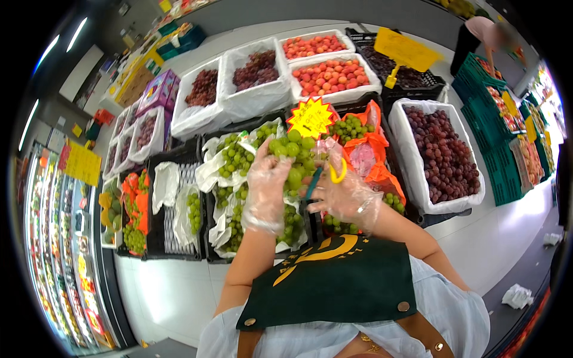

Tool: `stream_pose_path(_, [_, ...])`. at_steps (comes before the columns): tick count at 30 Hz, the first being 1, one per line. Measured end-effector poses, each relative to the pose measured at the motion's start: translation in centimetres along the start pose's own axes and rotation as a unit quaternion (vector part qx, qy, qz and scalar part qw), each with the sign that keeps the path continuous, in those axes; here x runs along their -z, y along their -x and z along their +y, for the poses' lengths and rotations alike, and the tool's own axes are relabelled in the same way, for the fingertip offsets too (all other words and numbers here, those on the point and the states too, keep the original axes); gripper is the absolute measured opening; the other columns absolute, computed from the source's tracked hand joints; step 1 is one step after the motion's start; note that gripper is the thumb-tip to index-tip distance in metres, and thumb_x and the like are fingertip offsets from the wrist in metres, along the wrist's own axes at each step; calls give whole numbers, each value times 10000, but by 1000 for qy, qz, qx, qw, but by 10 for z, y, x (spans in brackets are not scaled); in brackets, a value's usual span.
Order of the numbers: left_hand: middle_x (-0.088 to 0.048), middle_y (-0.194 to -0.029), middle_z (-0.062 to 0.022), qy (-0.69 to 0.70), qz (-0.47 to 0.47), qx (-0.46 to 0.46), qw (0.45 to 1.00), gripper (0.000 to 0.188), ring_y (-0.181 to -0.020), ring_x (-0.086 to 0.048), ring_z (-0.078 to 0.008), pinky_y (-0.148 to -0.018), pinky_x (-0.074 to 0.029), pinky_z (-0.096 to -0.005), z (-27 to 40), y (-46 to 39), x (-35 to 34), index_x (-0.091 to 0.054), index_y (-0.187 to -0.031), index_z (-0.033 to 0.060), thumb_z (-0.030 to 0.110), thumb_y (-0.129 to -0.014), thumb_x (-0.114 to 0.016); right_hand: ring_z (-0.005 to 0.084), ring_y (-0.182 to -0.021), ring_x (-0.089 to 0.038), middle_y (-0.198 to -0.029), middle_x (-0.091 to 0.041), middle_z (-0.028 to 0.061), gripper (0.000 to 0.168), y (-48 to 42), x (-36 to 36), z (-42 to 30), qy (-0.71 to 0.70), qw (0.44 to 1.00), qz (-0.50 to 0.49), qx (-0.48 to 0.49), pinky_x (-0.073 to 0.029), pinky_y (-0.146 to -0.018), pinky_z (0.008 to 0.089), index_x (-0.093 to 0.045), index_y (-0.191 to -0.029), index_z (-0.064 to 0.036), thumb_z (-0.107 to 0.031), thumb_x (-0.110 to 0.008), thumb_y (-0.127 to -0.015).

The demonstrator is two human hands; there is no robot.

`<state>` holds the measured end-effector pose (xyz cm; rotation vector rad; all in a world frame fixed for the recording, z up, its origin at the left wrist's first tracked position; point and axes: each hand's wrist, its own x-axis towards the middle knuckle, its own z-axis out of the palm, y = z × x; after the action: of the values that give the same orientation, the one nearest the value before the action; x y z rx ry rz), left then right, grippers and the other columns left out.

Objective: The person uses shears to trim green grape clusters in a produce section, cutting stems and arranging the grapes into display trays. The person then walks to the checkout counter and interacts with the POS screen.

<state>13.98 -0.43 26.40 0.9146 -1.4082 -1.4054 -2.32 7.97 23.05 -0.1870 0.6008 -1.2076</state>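
Note:
My left hand (267,190), in a clear plastic glove, holds a bunch of green grapes (293,172) above a black crate. On the other side of the bunch is my right hand (347,192), gloved the same way. It grips what look like small scissors (339,172) with a yellow handle loop and a teal part; their tips are hidden. Beneath my left hand, green grapes in white paper (235,156) fill the black crate. Right of it, more green grapes (353,129) lie in orange wrapping (382,176). A starburst price sign (310,117) stands behind the bunch.
White-lined boxes hold dark red grapes (441,152), red grapes (257,71) and small red-orange fruit (331,77). At left, a black crate (172,223) holds paper and a few grapes. A yellow sign (405,49) stands at the back. A person (481,33) bends over green crates (485,121).

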Motion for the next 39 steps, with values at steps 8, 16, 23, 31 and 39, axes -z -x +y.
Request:
stream_pose_path(8, [-458, -1445, -163, -492, -44, -379, 782, 198, -1241, -514, -350, -1030, -441, -442, 30, 32, -50, -728, -944, 16, 42, -749, -702, 282, -1177, -587, -1307, -602, 97, 626, -7, -16, -11, -211, 967, -83, 118, -458, -1040, 450, -535, -1352, -135, -605, -501, -941])
stream_pose_path(16, [-557, -1349, -166, -370, -116, -373, 843, 324, -1258, -536, -358, -1045, -447, -447, 53, 44, -50, -735, -970, 80, -47, -685, -649, 313, -1203, -580, -1314, -606, 117, 664, -5, -11, -27, -158, 963, -127, 177, -435, -1078, 469, -531, -1366, -113, -611, -504, -929])
stream_pose_path(23, [-577, -1299, -84, -82, 65, -188, 976, 273, -1250, -509, -222, -1056, -396, -337, 40, 30, -17, -688, -1123, 88, 22, -873, -603, 317, -1200, -580, -1265, -633, 85, 603, -6, -6, -38, -245, 928, -253, 121, -406, -1063, 552, -595, -1302, -136, -590, -432, -938])
stream_pose_path(31, [-568, -1271, -63, 165, 28, 9, 986, 472, -1198, -506, -195, -997, -392, -382, 5, 24, -10, -552, -1301, 61, 383, -960, -607, 345, -1183, -579, -1273, -608, 145, 636, -7, 1, -38, -179, 949, -228, 126, -416, -1050, 566, -556, -1331, -110, -603, -425, -950])
stream_pose_path(39, [-507, -1403, -87, 509, -220, 275, 785, 781, -1284, -505, -282, -1089, -410, -451, -20, 4, -32, -406, -1435, 93, 686, -929, -441, 285, -1090, -634, -1192, -634, 137, 571, -3, -13, -30, -54, 975, -173, 129, -506, -978, 457, -557, -1268, -48, -522, -514, -953])
